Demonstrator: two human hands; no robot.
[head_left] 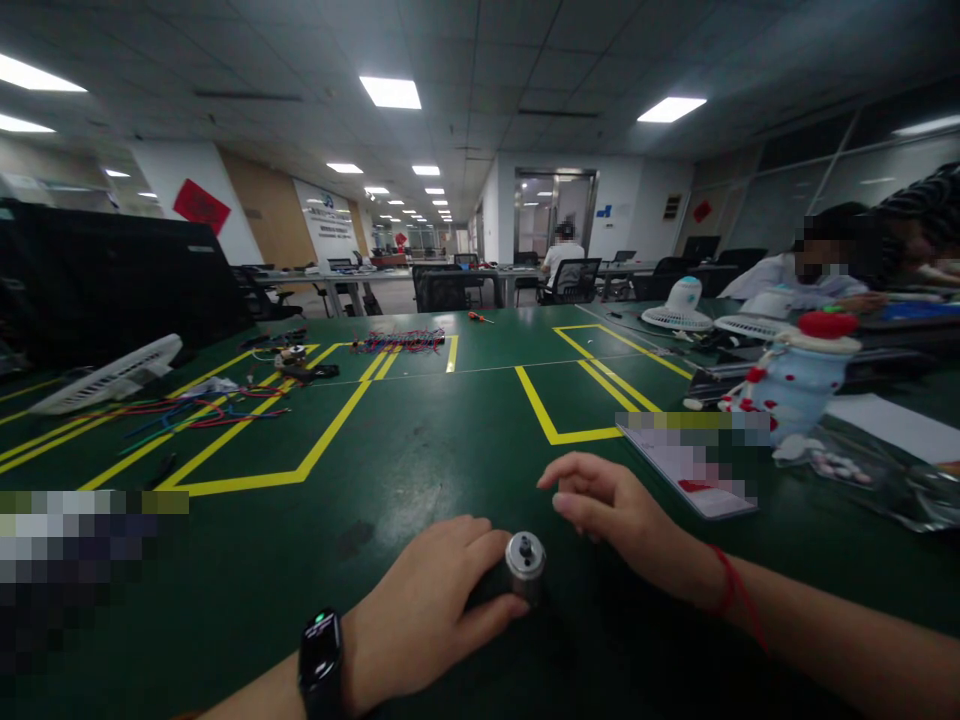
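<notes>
A small silver metal cylinder [525, 566] with a dark shaft on its top stands upright at the lower middle of the green table [420, 430]. My left hand [450, 590], with a black watch on its wrist, has its thumb and fingers around the cylinder's left side. The fingertips behind the cylinder are partly hidden. To the right and a little farther off, my right hand [611, 505] is held above the table, fingers loosely curved and apart from the thumb, with nothing in it. A red string circles the right wrist.
Loose wires [217, 410] and a white panel [112, 375] lie at left. A wire bundle [401, 341] and an orange screwdriver [480, 317] are farther back. At right are a flat box [690, 470], a light-blue bottle [806, 380] and white fan-like devices [679, 308]. A person sits behind them.
</notes>
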